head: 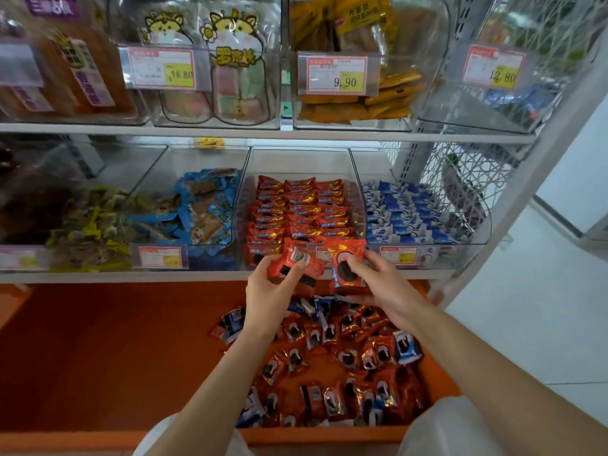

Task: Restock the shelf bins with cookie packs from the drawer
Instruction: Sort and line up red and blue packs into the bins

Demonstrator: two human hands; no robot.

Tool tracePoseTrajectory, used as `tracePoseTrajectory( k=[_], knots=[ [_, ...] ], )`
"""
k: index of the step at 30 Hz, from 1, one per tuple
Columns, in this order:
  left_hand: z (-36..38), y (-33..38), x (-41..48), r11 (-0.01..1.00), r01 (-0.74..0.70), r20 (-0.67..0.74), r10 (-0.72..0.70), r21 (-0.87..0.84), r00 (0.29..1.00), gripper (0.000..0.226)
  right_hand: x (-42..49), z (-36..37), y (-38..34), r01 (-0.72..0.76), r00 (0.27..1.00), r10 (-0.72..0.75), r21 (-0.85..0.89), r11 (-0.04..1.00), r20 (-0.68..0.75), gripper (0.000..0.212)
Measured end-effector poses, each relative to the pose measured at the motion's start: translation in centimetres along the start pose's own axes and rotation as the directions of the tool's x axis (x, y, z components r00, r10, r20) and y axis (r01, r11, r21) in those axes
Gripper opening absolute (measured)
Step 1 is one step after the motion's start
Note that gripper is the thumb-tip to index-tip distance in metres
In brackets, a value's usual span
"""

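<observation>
My left hand point(268, 291) grips a red cookie pack point(291, 260), back side up, just in front of the clear bin of red packs point(357, 205). My right hand point(378, 281) pinches another red cookie pack point(347, 264), its printed face toward me, beside the first. Both packs hover at the bin's front lip. Below my arms the orange drawer point(312, 434) stands open, with several loose red packs point(329, 357) and a few blue ones point(406, 347) scattered in it.
A bin of blue and white packs point(404, 212) stands right of the red bin, and a bin of blue snack bags point(197, 205) left of it. The upper shelf point(263, 133) carries clear bins with price tags. White floor point(526, 307) lies at the right.
</observation>
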State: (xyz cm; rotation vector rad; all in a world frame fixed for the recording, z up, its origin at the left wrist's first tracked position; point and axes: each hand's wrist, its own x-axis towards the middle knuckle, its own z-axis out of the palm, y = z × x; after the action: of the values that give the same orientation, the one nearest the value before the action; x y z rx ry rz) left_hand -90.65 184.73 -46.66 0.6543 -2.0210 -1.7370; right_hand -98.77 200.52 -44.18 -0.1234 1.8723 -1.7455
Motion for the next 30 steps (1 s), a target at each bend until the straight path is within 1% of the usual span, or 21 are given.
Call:
tracePoseTrajectory(
  k=[2,4,6,7,10,14,18,21,23,25,27,30],
  knots=[
    [0.2,-0.2,0.3,1.0,0.01,0.004,-0.01,0.005,1.0,0.042,0.0,0.0,-0.2,-0.01,1.0,0.01,-0.025,1.0,0.004,0.03],
    [0.4,-0.5,0.7,1.0,0.014,0.01,-0.014,0.009,1.0,0.042,0.3,0.1,-0.3,-0.001,0.999,-0.003,-0.117,0.993,-0.032,0.024],
    [0.6,-0.6,0.9,1.0,0.012,0.021,-0.012,0.012,1.0,0.039,0.5,0.2,-0.7,0.032,0.994,-0.055,-0.223,0.974,-0.095,0.024],
    [0.7,-0.7,1.0,1.0,0.013,0.033,-0.014,0.007,0.999,0.038,0.7,0.3,-0.8,0.055,0.989,-0.085,-0.238,0.97,-0.118,0.026],
    [1.0,-0.8,1.2,0.999,0.038,0.055,-0.039,0.008,0.998,0.039,1.4,0.3,-1.2,0.098,0.982,-0.129,-0.212,0.972,-0.135,0.032],
    [1.1,-0.4,1.7,0.999,0.043,0.041,-0.042,-0.021,0.998,0.033,2.1,0.5,-1.1,0.097,0.991,-0.109,-0.137,0.986,-0.082,0.031],
    [0.7,0.1,2.2,0.987,0.087,0.033,-0.084,-0.137,0.996,0.022,2.6,0.9,-1.0,0.13,0.986,-0.133,-0.039,0.991,-0.101,0.027],
    [0.8,-0.1,2.2,0.983,0.09,0.035,-0.085,-0.158,0.996,0.031,2.5,1.5,-0.8,0.192,0.975,-0.191,-0.005,0.981,-0.112,0.03],
    [0.8,-0.3,2.2,0.983,0.095,0.025,-0.092,-0.155,0.995,0.033,2.5,1.8,-0.4,0.223,0.968,-0.226,-0.037,0.974,-0.111,0.028],
    [0.8,-0.5,2.3,0.983,0.094,0.011,-0.094,-0.157,0.996,0.034,2.5,1.9,0.1,0.243,0.957,-0.261,-0.141,0.96,-0.124,0.028],
    [0.6,-0.6,2.3,0.983,0.079,0.01,-0.079,-0.164,0.997,0.036,2.6,2.0,0.5,0.246,0.951,-0.281,-0.23,0.941,-0.13,0.032],
    [0.3,-0.5,2.4,0.981,0.082,0.039,-0.077,-0.174,0.996,0.041,2.4,2.0,0.6,0.245,0.959,-0.272,-0.256,0.935,-0.079,0.035]
  ],
)
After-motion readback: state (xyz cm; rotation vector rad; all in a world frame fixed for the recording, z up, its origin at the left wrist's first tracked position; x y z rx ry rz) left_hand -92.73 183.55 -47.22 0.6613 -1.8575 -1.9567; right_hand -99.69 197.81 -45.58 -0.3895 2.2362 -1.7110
